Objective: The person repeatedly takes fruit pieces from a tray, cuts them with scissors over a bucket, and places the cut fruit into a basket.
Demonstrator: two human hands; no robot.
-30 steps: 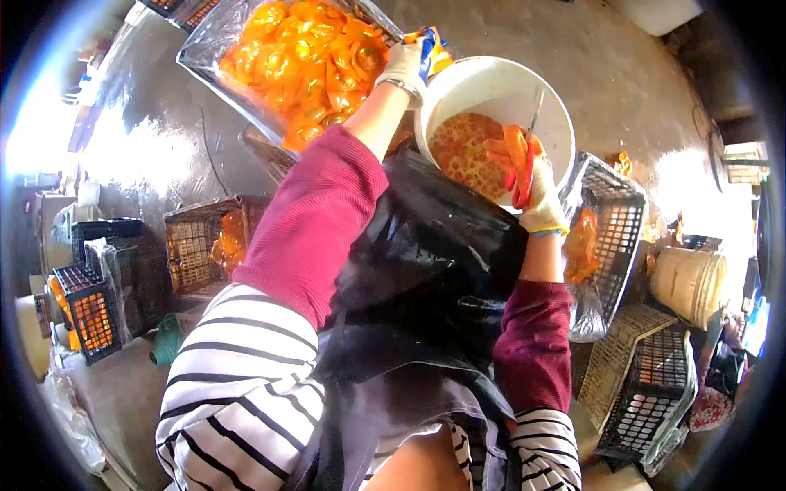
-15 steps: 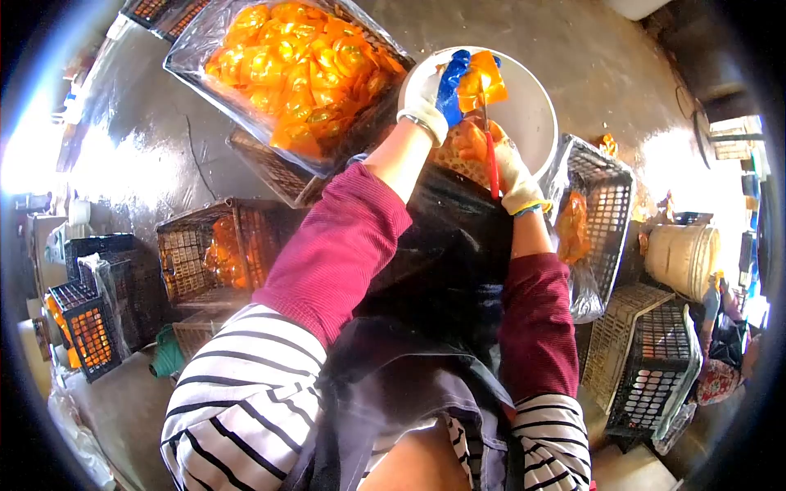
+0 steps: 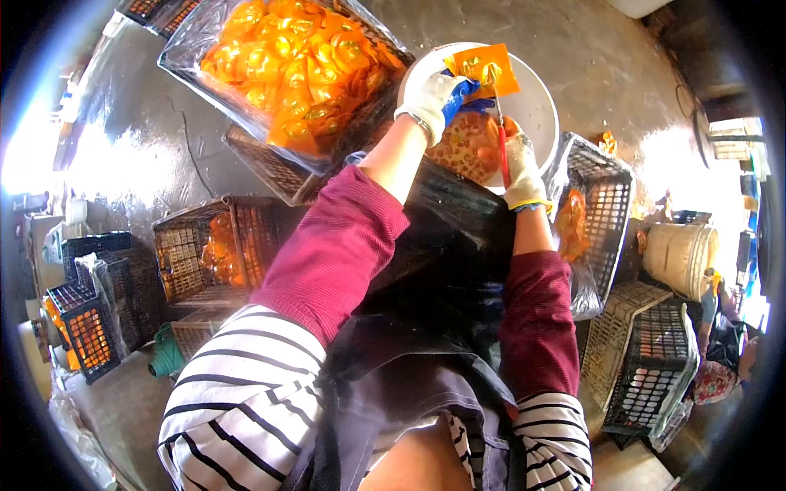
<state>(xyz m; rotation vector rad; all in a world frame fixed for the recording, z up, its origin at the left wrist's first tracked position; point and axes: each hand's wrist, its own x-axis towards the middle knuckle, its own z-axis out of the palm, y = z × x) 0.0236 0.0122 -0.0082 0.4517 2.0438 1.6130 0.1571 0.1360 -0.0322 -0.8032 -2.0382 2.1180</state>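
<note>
My left hand (image 3: pixel 446 100), in a white glove with blue fingers, pinches an orange packet (image 3: pixel 485 69) over a white bucket (image 3: pixel 536 106). In my right hand (image 3: pixel 521 168), gloved in white and orange, are red-handled scissors (image 3: pixel 503 147), their tips against the packet. Small round brownish pieces (image 3: pixel 468 147) lie in the bucket. Left of the bucket, a plastic-lined crate (image 3: pixel 187 69) holds a heap of orange packets (image 3: pixel 291 69).
To the bucket's right stands a plastic-lined crate (image 3: pixel 610 217) with orange material. More crates (image 3: pixel 184 254) are at the left and lower right (image 3: pixel 647 385). A pale round tub (image 3: pixel 681 252) stands at the right. A black apron (image 3: pixel 426 237) covers my lap.
My left hand has moved from the packet crate to above the bucket with an orange packet. My right hand has brought the scissors up from inside the bucket to the packet.
</note>
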